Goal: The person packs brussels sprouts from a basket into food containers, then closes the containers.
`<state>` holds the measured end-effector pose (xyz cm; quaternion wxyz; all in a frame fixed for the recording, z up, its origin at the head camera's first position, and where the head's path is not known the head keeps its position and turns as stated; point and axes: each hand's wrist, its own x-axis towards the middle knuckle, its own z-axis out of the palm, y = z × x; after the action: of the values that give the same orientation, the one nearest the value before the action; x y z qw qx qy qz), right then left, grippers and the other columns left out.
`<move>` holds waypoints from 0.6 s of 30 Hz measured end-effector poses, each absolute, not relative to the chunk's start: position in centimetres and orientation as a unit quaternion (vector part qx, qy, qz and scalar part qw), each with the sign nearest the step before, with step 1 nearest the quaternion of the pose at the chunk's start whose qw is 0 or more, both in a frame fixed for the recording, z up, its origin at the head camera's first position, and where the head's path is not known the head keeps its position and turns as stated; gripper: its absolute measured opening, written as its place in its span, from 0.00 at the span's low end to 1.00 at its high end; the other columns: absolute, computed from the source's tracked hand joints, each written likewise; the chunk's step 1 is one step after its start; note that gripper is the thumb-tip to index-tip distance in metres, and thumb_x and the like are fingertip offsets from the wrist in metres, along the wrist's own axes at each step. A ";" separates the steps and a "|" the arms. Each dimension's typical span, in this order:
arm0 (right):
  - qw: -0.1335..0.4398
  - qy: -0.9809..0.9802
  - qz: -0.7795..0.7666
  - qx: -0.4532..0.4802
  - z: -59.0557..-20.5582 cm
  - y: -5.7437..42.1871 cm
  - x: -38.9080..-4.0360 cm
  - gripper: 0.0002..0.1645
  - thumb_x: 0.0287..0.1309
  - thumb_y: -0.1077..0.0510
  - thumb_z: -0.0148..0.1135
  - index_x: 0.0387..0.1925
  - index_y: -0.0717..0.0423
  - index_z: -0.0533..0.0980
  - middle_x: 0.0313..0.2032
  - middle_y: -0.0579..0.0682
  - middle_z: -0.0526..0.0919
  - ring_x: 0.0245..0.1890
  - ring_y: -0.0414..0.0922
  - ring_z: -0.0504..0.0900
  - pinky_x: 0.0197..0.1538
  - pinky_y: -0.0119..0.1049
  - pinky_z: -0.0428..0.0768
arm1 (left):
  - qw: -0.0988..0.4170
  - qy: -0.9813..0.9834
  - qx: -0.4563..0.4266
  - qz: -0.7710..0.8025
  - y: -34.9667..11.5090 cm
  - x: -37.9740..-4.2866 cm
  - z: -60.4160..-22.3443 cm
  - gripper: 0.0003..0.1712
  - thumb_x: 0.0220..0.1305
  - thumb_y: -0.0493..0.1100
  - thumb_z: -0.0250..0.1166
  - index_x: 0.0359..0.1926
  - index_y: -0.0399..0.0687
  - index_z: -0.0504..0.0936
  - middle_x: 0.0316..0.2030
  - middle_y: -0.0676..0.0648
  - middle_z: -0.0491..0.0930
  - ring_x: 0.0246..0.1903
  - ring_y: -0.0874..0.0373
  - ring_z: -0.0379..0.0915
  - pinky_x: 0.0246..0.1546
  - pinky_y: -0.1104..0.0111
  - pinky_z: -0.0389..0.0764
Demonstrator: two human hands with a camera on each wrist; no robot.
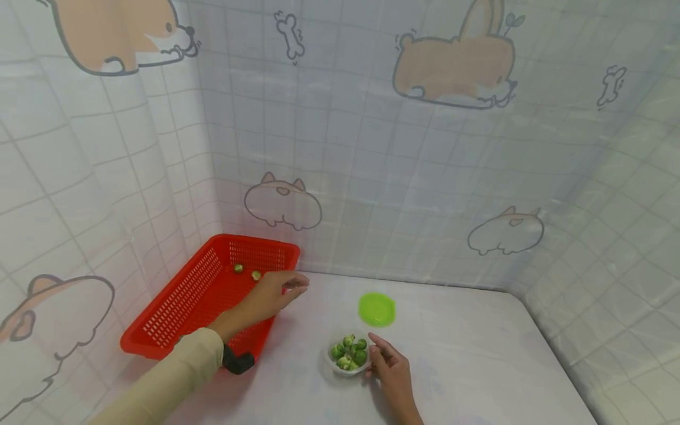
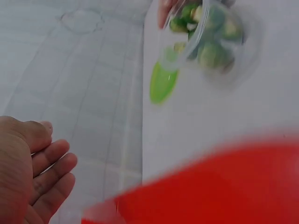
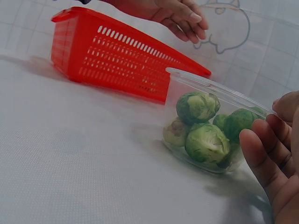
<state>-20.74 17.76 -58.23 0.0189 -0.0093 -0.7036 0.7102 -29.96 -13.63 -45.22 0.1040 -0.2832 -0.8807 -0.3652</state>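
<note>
A clear plastic container [image 3: 175, 100] of several Brussels sprouts [image 1: 347, 348] stands on the white table. At its right side, my right hand [image 1: 392, 372] pinches the rim, thumb above and fingers below. My left hand [image 1: 273, 293] hovers over the right edge of the red basket [image 1: 175, 295], fingers loosely bent and holding nothing. Two more sprouts [image 1: 238, 268] lie at the basket's far end. In the left wrist view, the left hand [image 2: 35, 172] shows its palm side with nothing in it, and the basket's blurred red rim crosses the lower right.
A bright green lid [image 1: 377, 309] lies flat just behind the container. White sheets with a grid and cartoon dogs [image 1: 284, 203] hang behind and beside the table. A black strap [image 1: 236, 360] circles the left wrist below a beige sleeve [image 1: 170, 378].
</note>
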 end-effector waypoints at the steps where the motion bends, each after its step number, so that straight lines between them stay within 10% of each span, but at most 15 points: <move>1: 0.018 -0.703 0.711 -0.010 -58.2 17.8 -20.7 0.28 0.69 0.47 0.62 0.65 0.56 0.75 0.36 0.59 0.82 0.27 0.43 0.82 0.34 0.38 0.86 | 0.104 -0.882 -0.272 -0.369 -14.0 -30.2 -45.2 0.12 0.67 0.45 0.69 0.51 0.57 0.85 0.47 0.57 0.86 0.45 0.63 0.82 0.50 0.61 0.84; 18: 0.014 -0.705 0.709 -0.017 -58.6 17.8 -20.8 0.28 0.69 0.47 0.62 0.66 0.54 0.74 0.34 0.55 0.81 0.28 0.45 0.82 0.34 0.38 0.85 | 0.141 -0.908 -0.198 -0.343 -19.9 -34.3 -47.5 0.16 0.67 0.46 0.69 0.55 0.53 0.84 0.50 0.51 0.85 0.50 0.53 0.82 0.52 0.54 0.83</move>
<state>-20.82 17.80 -58.58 0.0137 -0.0165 -0.7048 0.7090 -34.28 -19.95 -47.52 0.1406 -0.1978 -0.9076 -0.3426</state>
